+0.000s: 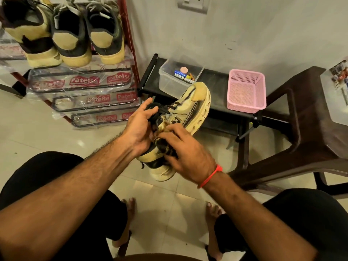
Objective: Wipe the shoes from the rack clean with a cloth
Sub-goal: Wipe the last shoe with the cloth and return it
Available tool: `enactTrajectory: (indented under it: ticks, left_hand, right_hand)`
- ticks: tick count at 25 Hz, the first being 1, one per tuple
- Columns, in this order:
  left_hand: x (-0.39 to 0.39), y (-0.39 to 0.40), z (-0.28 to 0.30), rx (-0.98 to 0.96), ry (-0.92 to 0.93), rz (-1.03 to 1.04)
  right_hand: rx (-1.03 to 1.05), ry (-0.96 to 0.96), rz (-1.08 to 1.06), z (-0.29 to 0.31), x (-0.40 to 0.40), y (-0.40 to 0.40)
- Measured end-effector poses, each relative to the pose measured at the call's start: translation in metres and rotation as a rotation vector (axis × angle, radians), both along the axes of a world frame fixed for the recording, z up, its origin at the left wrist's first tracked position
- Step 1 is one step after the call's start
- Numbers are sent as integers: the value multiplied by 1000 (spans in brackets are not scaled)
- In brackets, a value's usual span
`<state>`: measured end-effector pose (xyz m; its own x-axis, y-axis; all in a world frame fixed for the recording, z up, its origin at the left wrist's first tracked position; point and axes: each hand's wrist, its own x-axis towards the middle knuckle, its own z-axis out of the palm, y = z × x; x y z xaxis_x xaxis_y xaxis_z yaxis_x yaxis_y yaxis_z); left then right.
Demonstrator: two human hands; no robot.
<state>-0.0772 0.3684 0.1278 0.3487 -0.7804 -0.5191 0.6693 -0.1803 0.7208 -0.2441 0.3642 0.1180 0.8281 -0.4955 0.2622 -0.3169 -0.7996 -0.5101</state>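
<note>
A beige and black sneaker (190,108) hangs in the air over the floor, toe pointing away to the upper right. My left hand (140,129) grips it at the laces and collar from the left side. My right hand (186,155) presses a small dark, crumpled cloth (165,146) against the shoe's side near the heel, fingers curled over the cloth. Three more beige and dark shoes (71,34) stand on the top tier of the red shoe rack (130,44) at the upper left.
The rack's lower tiers are wrapped in printed plastic (84,81). A low black stand (216,95) by the wall carries a clear tub (165,80) of small items and a pink basket (246,91). A brown plastic chair (308,119) is at right. My knees and feet are below.
</note>
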Motion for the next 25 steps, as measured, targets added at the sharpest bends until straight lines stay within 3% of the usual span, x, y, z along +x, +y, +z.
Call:
enactTrajectory:
  ticks: [4,9,12,16,19,22,25]
  left_hand:
    - [0,-3,0,-23,58,2]
    - [4,-1,-7,6,32,30]
    - [4,-4,-6,1,58,16]
    - [-1,-6,1,-11,157,54]
    - [-2,-2,8,5,118,-13]
    - [-3,3,14,-16,-37,-149]
    - [-7,8,15,-81,-606,-485]
  right_hand:
    - [64,-94,-339,5,-6,-45]
    - [43,-8,-26,5,-3,2]
    - [3,12,-17,3,-4,-6]
    - [32,-21,-306,-3,-17,-47]
    - [157,-35,-470,-7,-22,-59]
    - [239,-143,-494,-7,-19,-53]
    - [314,-157,-543,-11,-19,-48]
